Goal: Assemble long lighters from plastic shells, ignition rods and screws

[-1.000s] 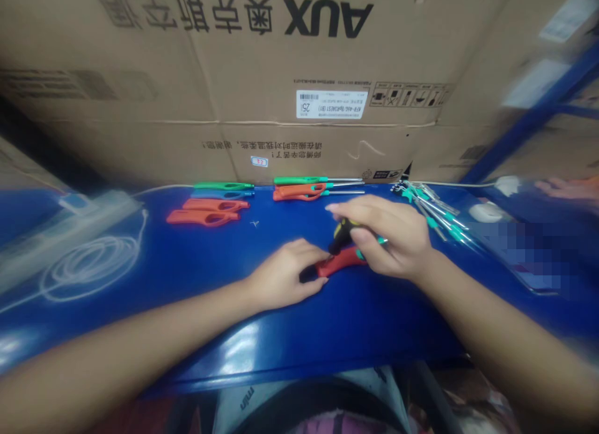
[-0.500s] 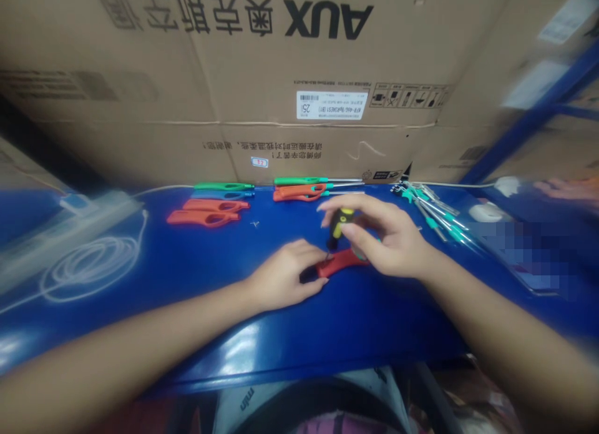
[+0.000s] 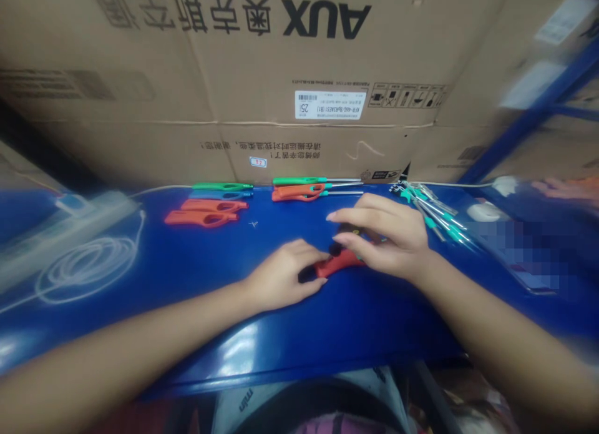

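Note:
My left hand [image 3: 290, 271] grips the near-left end of a red lighter handle [image 3: 340, 263] between thumb and fingers, holding it on the blue table. Above that handle, my right hand [image 3: 386, 237] is closed round a short black and yellow screwdriver [image 3: 349, 233]. Its tip points down at the handle; the fingers cover most of the screwdriver, and the contact at the tip is hidden. Part of the handle's right end is under my right hand.
Orange handles [image 3: 203, 217] and a green one [image 3: 219, 187] lie back left. Lighters with metal tubes [image 3: 318, 189] lie by the cardboard [image 3: 234, 97]. Loose tubes with teal parts [image 3: 437, 212] are back right. A white cable [image 3: 88, 265] coils beside a power strip [image 3: 100, 212].
My right hand has turned and its fingers have closed further over the screwdriver, so less yellow shows. The left hand and the red handle stay in place.

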`<state>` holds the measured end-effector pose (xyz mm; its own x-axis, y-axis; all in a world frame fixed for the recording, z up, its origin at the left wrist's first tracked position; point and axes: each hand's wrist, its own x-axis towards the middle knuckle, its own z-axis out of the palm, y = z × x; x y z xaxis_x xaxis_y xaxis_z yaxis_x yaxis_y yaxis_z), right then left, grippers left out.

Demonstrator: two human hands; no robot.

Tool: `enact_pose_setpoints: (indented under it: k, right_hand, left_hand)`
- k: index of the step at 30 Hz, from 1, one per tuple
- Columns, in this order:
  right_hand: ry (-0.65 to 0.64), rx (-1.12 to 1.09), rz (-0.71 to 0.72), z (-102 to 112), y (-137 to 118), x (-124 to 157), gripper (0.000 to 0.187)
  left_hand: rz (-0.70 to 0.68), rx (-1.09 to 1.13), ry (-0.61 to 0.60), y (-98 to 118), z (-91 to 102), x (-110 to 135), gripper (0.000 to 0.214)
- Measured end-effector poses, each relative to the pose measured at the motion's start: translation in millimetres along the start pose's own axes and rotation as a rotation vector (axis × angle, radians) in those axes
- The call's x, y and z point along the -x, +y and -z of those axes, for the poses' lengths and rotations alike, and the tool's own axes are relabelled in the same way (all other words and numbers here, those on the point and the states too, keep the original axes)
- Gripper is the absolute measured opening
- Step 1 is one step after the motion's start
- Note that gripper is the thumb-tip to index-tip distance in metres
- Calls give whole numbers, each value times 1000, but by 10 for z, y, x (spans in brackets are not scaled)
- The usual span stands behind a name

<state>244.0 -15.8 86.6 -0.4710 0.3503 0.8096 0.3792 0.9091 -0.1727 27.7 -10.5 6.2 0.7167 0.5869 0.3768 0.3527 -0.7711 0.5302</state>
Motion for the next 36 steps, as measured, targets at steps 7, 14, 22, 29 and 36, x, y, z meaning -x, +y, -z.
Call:
enact_pose_setpoints:
  k: [7, 14, 22, 29, 36]
  right_hand:
    - [-133, -218, -135, 23, -31, -33, 25]
    - [-76, -21, -32, 19, 21, -5, 18]
    - [-158, -143, -68, 73, -41, -49, 22]
    - [-174, -57, -51, 67, -4, -12, 35]
    - [-205, -174, -123, 59, -47, -26, 36]
  left_hand:
    - [8, -23, -3, 5, -2, -9, 31]
    - [9, -63, 4, 12, 0, -2, 32]
    - [6, -113, 0, -5, -13, 5, 27]
    - [13, -116, -5, 8, -16, -10, 33]
    - [-13, -143, -4, 19, -29, -15, 29]
